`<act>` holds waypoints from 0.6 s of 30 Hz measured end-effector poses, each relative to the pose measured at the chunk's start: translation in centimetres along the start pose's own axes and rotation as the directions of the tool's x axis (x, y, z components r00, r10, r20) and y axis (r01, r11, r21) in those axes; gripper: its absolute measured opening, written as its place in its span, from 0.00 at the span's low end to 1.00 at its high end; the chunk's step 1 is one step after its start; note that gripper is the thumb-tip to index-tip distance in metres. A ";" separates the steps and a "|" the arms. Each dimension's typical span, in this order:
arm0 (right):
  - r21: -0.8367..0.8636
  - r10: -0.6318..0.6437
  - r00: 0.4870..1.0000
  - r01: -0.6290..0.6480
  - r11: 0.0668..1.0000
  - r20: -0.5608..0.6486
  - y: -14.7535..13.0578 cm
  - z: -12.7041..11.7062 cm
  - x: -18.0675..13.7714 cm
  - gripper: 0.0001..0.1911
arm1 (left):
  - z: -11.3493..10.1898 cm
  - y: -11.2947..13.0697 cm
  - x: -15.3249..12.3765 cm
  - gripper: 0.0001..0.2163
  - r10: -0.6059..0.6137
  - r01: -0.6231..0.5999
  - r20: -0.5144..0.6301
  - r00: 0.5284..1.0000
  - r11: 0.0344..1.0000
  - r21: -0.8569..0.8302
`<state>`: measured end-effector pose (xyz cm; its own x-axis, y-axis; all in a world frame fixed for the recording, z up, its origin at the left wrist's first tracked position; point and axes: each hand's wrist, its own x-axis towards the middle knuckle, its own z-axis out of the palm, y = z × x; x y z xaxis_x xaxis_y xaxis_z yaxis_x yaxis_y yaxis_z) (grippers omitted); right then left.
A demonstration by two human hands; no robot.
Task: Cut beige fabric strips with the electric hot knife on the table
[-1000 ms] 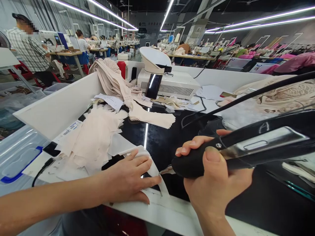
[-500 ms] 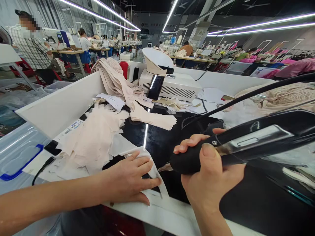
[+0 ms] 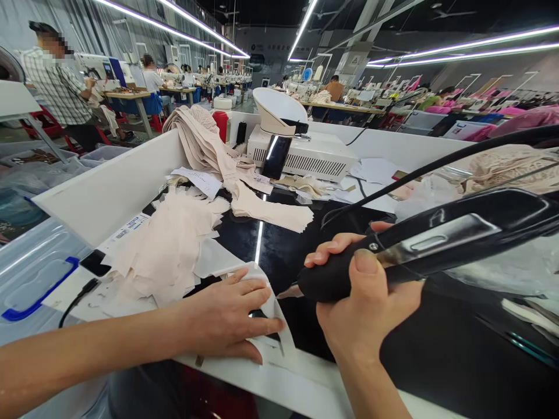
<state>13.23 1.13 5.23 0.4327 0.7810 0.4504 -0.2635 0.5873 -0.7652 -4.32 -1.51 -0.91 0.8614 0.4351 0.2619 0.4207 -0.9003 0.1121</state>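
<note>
My right hand [image 3: 367, 311] has its grip clenched on the rigid black tool [image 3: 332, 279]. Just left of the tool's tip, my left hand [image 3: 227, 317], grip released, pins the limp, light white strip [image 3: 257, 273] to the desk [image 3: 283, 244]. I judge flat pressure holds it best.

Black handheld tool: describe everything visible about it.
The black tool has a glossy, plastic-looking body with a rounded nose, a pointed metal tip and a silver metal strip along its top. It is nearly level, tip pointing left, over the black tabletop. The right hand grips it, thumb on top. Its tip is near the white piece under the left hand; contact unclear.
</note>
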 end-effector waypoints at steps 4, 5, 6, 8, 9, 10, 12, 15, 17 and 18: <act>-0.019 -0.007 1.000 0.007 1.000 0.004 0.2 -0.1 -0.2 0.20 | 0.0 -0.1 0.1 0.22 0.003 -0.003 -0.004 1.000 1.000 -0.016; -0.025 -0.007 1.000 0.007 1.000 0.003 0.2 -0.1 -0.3 0.20 | 0.0 -0.1 0.1 0.22 0.005 -0.006 -0.009 1.000 1.000 -0.029; -0.031 -0.004 1.000 0.004 1.000 0.003 0.2 -0.1 -0.3 0.20 | -0.1 -0.1 0.1 0.21 0.008 -0.009 -0.014 1.000 0.999 -0.050; -0.035 0.007 1.000 -0.007 0.999 0.003 0.0 -0.1 -0.5 0.20 | -0.4 -0.1 0.1 0.21 0.001 -0.004 -0.023 1.000 0.995 -0.101; -0.033 0.011 1.000 -0.011 0.999 0.000 -0.2 -0.1 -0.6 0.20 | -0.6 -0.1 0.1 0.21 -0.011 0.007 -0.027 1.000 0.992 -0.123; -0.032 0.011 1.000 -0.011 0.999 -0.003 -0.3 -0.2 -0.7 0.20 | -0.7 -0.1 0.1 0.22 -0.024 0.020 -0.028 0.999 0.990 -0.137; -0.037 0.000 1.000 0.000 0.999 0.001 -0.5 -0.2 -1.0 0.21 | -0.8 -0.1 0.0 0.22 -0.049 0.045 -0.027 0.998 0.989 -0.140; -0.057 -0.023 1.000 0.024 0.998 0.021 -0.6 -0.3 -1.3 0.20 | -0.7 -0.2 -0.2 0.21 -0.049 0.045 -0.031 0.998 0.990 -0.133; -0.061 -0.026 0.999 0.028 0.998 0.024 -0.7 -0.3 -1.4 0.20 | -0.5 -0.3 -0.4 0.20 -0.049 0.045 -0.032 0.998 0.989 -0.139; -0.056 -0.023 0.999 0.024 0.998 0.022 -0.6 -0.3 -1.4 0.21 | -0.4 -0.3 -0.5 0.19 -0.054 0.049 -0.030 0.998 0.989 -0.141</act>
<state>13.06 -0.43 4.93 0.4194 0.7717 0.4781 -0.2043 0.5934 -0.7786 -4.96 -1.49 -0.63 0.8287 0.4824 0.2839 0.4181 -0.8707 0.2589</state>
